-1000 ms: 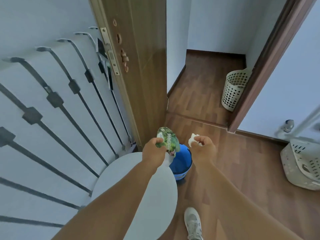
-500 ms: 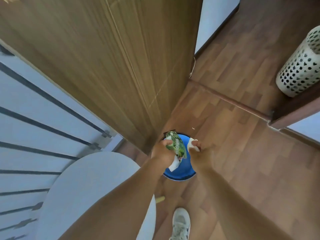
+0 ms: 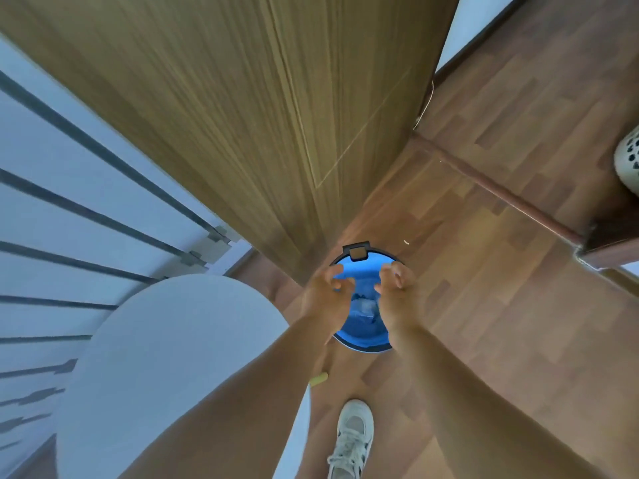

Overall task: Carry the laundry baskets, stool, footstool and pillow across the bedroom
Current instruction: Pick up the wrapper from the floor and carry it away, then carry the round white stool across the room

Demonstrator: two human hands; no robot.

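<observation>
Both my hands hover just above a blue round bin (image 3: 361, 335) on the wooden floor, at the foot of a wooden door. My left hand (image 3: 326, 293) and my right hand (image 3: 396, 292) have their fingers spread and loosely bent, and hold nothing. White and green scraps lie inside the bin. At the far right edge, a white perforated laundry basket (image 3: 628, 160) shows only in part, beyond the door threshold.
A round white tabletop (image 3: 166, 357) stands at my lower left, against a white wall with dark metal bars (image 3: 86, 216). The wooden door (image 3: 259, 115) rises right ahead. A small yellow object (image 3: 318, 379) lies on the floor near my white shoe (image 3: 352, 440).
My left hand has let go of the green wrapper and my right hand of the white scrap; both now lie in the bin. The view has tilted further down.
</observation>
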